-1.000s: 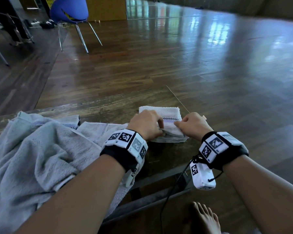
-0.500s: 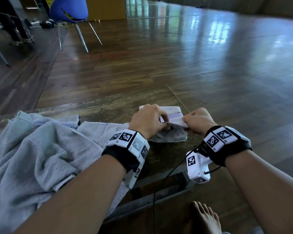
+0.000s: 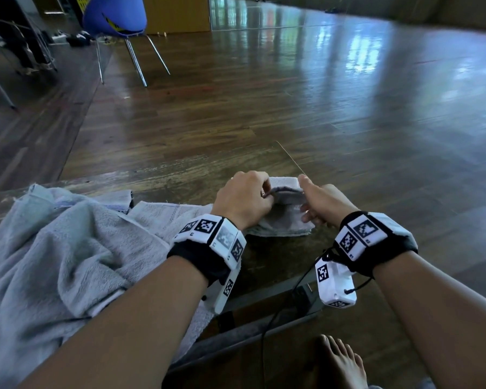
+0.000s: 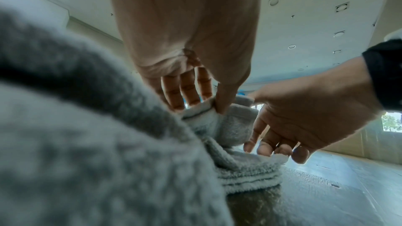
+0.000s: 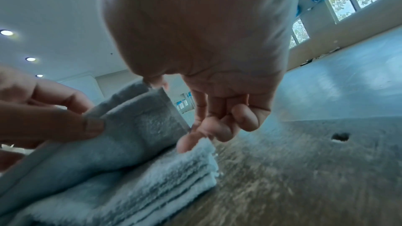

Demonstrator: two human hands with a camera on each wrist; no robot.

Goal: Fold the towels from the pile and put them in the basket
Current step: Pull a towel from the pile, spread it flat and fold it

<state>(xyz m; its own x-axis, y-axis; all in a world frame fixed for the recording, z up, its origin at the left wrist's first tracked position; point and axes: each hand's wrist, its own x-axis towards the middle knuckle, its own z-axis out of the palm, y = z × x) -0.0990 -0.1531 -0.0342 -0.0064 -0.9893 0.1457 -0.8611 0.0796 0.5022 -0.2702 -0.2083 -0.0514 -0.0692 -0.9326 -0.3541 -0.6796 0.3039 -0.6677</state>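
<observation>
A small pale grey towel (image 3: 282,228) lies partly folded on the wooden table (image 3: 180,175), its near layers stacked flat and a flap raised above them. My left hand (image 3: 244,197) pinches the flap's left corner between thumb and fingers (image 4: 222,104). At the flap's right corner, my right hand (image 3: 320,203) holds the edge with thumb and forefinger, its other fingers (image 5: 219,126) curled over the stacked layers (image 5: 130,174). The unfolded pile of grey towels (image 3: 54,256) lies left of my left forearm. No basket is in view.
The towel sits near the table's right corner, with the edge just beyond my right hand. Polished wooden floor stretches ahead. A blue chair (image 3: 115,15) stands far back left. My bare foot (image 3: 340,360) is under the table's near edge.
Both hands have lifted the towel's near edge off the table and carried it up and away from me, so a flap now stands raised over the flat layers.
</observation>
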